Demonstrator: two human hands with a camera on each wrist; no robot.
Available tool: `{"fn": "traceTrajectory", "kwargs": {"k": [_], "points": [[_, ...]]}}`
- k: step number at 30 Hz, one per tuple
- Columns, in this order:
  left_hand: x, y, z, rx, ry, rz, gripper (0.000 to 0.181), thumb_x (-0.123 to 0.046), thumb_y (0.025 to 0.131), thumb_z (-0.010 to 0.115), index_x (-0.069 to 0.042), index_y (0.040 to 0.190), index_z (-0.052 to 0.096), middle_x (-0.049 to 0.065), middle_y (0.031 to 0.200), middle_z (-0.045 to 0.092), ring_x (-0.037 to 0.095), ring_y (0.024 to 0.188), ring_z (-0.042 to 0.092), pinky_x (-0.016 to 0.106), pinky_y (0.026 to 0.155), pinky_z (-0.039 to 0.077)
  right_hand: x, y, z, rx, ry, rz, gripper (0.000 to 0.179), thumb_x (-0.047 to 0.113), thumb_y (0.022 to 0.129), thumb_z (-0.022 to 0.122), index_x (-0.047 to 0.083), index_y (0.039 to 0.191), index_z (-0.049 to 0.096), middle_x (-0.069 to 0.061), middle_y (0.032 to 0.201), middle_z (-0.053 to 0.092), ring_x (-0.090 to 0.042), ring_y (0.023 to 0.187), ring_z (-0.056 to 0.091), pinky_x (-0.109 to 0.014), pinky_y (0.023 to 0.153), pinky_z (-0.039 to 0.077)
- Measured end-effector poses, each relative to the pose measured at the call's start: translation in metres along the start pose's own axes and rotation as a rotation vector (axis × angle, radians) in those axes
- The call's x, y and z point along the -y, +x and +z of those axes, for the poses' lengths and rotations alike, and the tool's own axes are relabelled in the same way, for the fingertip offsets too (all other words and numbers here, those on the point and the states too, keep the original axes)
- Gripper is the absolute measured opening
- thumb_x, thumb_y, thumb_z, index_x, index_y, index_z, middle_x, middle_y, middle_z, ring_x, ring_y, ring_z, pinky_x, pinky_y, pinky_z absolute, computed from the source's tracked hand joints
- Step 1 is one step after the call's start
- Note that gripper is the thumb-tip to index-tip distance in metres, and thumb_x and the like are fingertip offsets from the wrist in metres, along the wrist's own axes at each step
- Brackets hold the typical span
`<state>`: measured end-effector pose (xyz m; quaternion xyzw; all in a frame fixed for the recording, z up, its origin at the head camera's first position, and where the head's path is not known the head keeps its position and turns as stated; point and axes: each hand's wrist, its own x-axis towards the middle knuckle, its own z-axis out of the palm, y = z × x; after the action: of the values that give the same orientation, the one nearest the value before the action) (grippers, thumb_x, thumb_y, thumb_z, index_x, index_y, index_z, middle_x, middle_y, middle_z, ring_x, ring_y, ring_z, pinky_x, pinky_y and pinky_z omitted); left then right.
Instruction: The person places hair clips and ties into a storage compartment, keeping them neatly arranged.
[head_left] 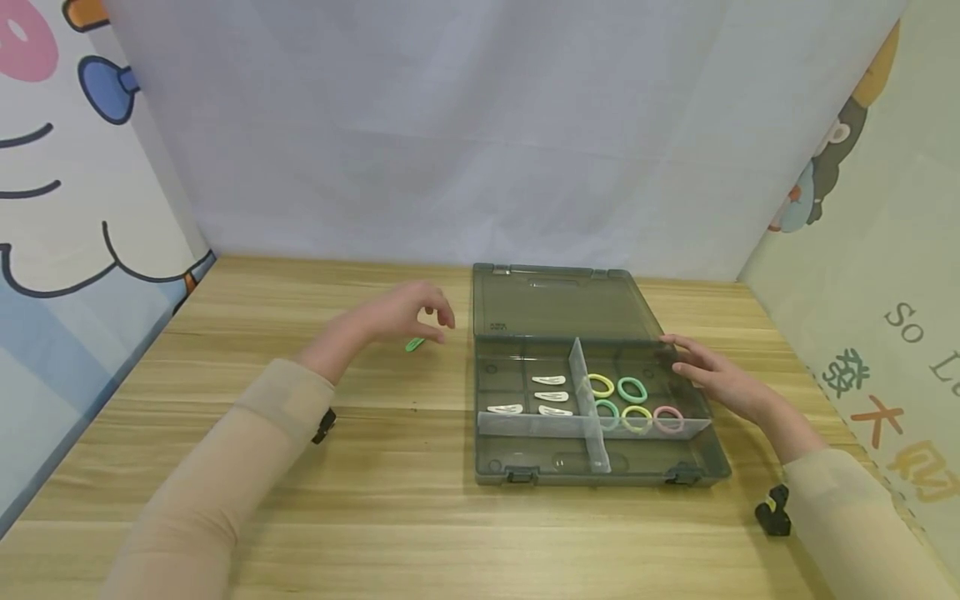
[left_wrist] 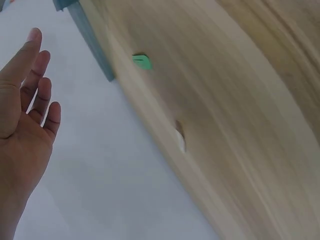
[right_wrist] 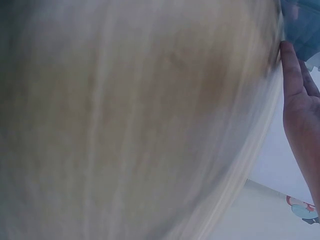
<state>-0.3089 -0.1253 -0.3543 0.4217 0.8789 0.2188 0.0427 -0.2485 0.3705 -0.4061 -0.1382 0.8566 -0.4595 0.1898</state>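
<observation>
My left hand [head_left: 405, 312] hovers over the table left of the box, fingers loosely bent and holding nothing. Just below its thumb lies a green snap hair clip [head_left: 415, 343]. The left wrist view also has a small white clip [left_wrist: 180, 140] on the wood, hidden in the head view. At the right wall of a grey see-through organizer box [head_left: 603, 481], my right hand [head_left: 712, 379] rests its fingers on the rim. Several white snap clips [head_left: 551, 397] lie in the box's left compartment. Across the divider are several hair ties, among them a pink hair tie [head_left: 668, 419].
The box lid [head_left: 562, 304] is folded back flat toward the rear curtain [head_left: 465, 150]. Clear dividers [head_left: 588, 404] cross inside the box. Its front strip has two latches on the outer wall. Printed panels stand at both sides of the wooden table [head_left: 375, 517].
</observation>
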Motion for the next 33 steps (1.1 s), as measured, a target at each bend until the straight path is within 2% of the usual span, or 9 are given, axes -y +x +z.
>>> {"fn": "traceTrajectory", "kwargs": {"k": [8,16,19,23,29,33], "points": [[0.022,-0.004,0.008,-0.059,0.001,-0.061,0.02,-0.012,0.081,0.074,-0.003,0.098,0.071,0.006,0.099,0.067,0.026,0.093,0.058,0.041,0.083,0.047,0.001,0.001,-0.001,0.006,0.002,-0.003,0.058,0.033,0.102,0.041,0.017,0.151,0.015,-0.024,0.155,0.004,-0.053,0.137,0.008,-0.076,0.096,0.013],[0.036,-0.007,0.018,-0.059,0.022,-0.17,0.017,-0.018,0.082,0.075,-0.008,0.095,0.072,0.002,0.093,0.067,0.02,0.089,0.057,0.038,0.084,0.047,-0.002,0.001,-0.001,0.005,-0.013,0.0,0.056,0.032,0.102,0.04,0.019,0.151,0.016,-0.022,0.156,0.004,-0.051,0.138,0.009,-0.076,0.096,0.015],[0.042,-0.007,0.022,-0.072,0.004,-0.205,0.015,-0.018,0.082,0.075,-0.008,0.093,0.071,0.001,0.087,0.066,0.02,0.088,0.057,0.039,0.086,0.046,-0.003,0.002,-0.001,0.002,-0.021,0.001,0.056,0.032,0.102,0.04,0.019,0.151,0.016,-0.023,0.156,0.005,-0.051,0.138,0.01,-0.076,0.096,0.016],[0.047,-0.01,0.026,-0.083,-0.044,-0.225,0.011,-0.015,0.081,0.075,-0.009,0.089,0.07,0.0,0.081,0.065,0.019,0.082,0.057,0.038,0.08,0.047,-0.005,0.002,-0.001,0.001,-0.023,0.002,0.056,0.035,0.102,0.04,0.021,0.151,0.016,-0.022,0.156,0.005,-0.05,0.138,0.011,-0.075,0.096,0.016],[0.053,-0.016,0.031,-0.082,-0.076,-0.222,0.014,-0.019,0.077,0.078,-0.011,0.081,0.068,-0.002,0.076,0.064,0.013,0.071,0.056,0.029,0.067,0.047,-0.004,0.003,0.0,0.007,-0.025,0.0,0.056,0.035,0.102,0.039,0.021,0.151,0.016,-0.023,0.156,0.004,-0.051,0.138,0.011,-0.075,0.096,0.015],[0.056,-0.016,0.032,-0.058,-0.093,-0.284,0.015,-0.02,0.076,0.079,-0.012,0.082,0.068,0.0,0.076,0.064,0.014,0.071,0.056,0.029,0.068,0.048,-0.003,0.004,0.001,0.008,-0.028,0.0,0.056,0.035,0.102,0.039,0.021,0.151,0.016,-0.023,0.155,0.004,-0.052,0.137,0.011,-0.076,0.095,0.016]]}}
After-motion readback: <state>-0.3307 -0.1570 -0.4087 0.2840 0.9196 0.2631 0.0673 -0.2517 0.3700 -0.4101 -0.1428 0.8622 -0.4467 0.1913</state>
